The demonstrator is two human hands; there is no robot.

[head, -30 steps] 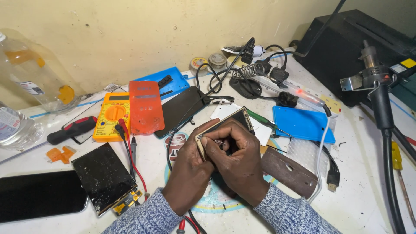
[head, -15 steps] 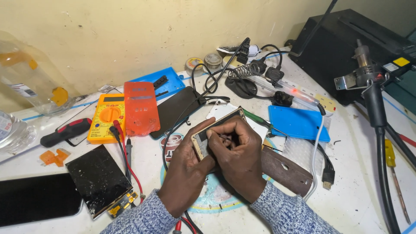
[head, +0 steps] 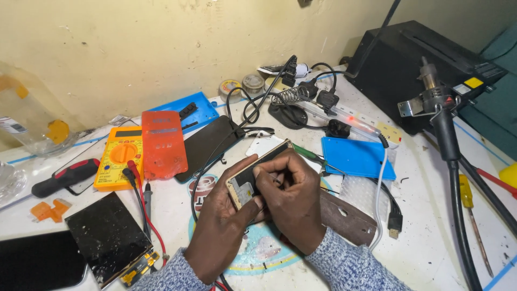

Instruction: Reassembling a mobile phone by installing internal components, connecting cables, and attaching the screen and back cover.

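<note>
The opened phone (head: 253, 175) sits tilted above the white table (head: 431, 237), gripped along its lower edge by the left hand (head: 223, 221), thumb across the near corner, while the right hand (head: 293, 199) curls over its middle with pinched fingertips (head: 262, 171) pressing into the exposed interior. Whether those fingertips clasp a small tool or part cannot be made out, and the right hand hides most of the phone. It has a gold-toned frame and a dark inside with a pale metallic patch.
</note>
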